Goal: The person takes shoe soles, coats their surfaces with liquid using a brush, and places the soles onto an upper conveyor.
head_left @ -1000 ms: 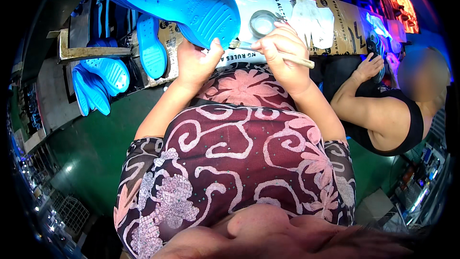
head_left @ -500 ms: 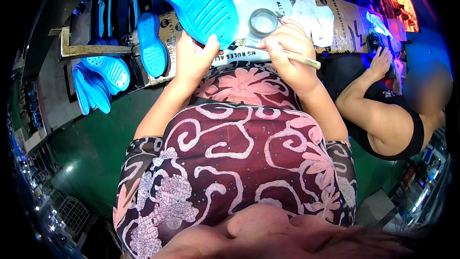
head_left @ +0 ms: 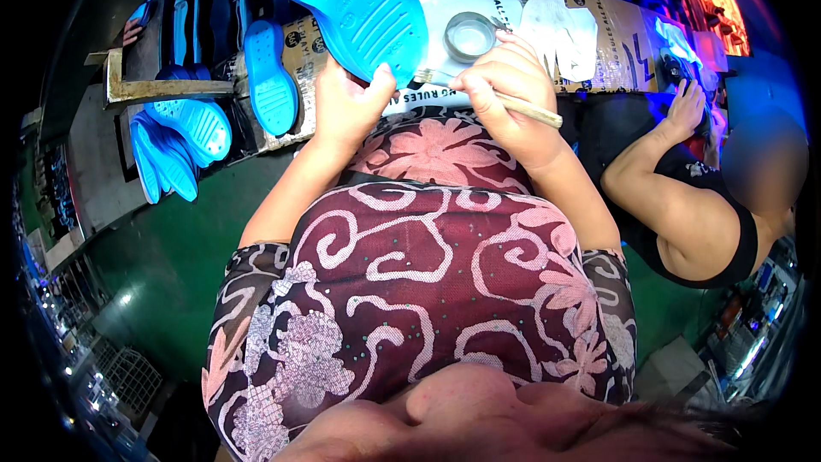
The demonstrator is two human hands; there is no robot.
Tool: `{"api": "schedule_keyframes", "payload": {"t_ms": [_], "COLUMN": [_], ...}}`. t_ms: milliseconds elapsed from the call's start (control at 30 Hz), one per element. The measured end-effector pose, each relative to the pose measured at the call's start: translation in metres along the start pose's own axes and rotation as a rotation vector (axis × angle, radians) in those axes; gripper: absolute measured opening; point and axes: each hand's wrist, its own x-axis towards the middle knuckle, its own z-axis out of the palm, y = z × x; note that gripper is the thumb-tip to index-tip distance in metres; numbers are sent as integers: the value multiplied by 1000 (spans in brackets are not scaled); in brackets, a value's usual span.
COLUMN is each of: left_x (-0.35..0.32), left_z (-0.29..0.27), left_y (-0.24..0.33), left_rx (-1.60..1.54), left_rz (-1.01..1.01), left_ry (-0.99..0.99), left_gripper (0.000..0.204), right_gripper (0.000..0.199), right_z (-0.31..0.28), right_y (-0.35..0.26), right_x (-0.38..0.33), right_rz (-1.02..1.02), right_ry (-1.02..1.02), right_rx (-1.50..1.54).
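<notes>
A large blue shoe sole (head_left: 363, 21) with holes and raised ribs is gripped at its near end by my left hand (head_left: 352, 103), thumb on top. My right hand (head_left: 513, 94) is closed around the wooden handle of a brush (head_left: 534, 111). The brush's bristles point left and meet the near right edge of the sole; whether they press on it I cannot tell. Just beyond my right fingers stands a small round glass dish (head_left: 469, 38) with something pale in it.
Another blue sole (head_left: 273, 77) lies on the cardboard-covered bench (head_left: 611, 47) at left. Several blue soles (head_left: 184, 141) hang beside a wooden bar (head_left: 171, 90). White paper (head_left: 560, 30) lies right of the dish. A co-worker (head_left: 684, 197) sits at the right, one hand on the bench.
My right hand has moved slightly left with the brush, bringing it a little closer to my left thumb. At the far left edge, another person's fingers have come into view.
</notes>
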Motion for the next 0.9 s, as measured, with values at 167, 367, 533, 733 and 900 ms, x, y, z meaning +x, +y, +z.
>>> {"api": "schedule_keyframes", "payload": {"t_ms": [167,367,533,733,900], "left_x": [2,0,1,-2,-1], "left_z": [-5,-1,-6,-2,0], "left_y": [-6,-4,-14,-13,-9], "left_rx": [81,-37,58,41,103], "left_rz": [151,98,179,284,370], "left_ry": [-14,80,62,67,50], "left_gripper": [31,30,28,28,26], "right_gripper": [13,13,12,18,22], "right_z": [2,-2,-5,-4,-5], "right_y": [0,0,6,1,0], "right_x": [-3,-7,-12,-9,-13], "right_rz": [-52,-46,-10,26,105], "right_ry": [-43,-28,24,113,78], "right_rx": [-72,-83,-6,118,148]}}
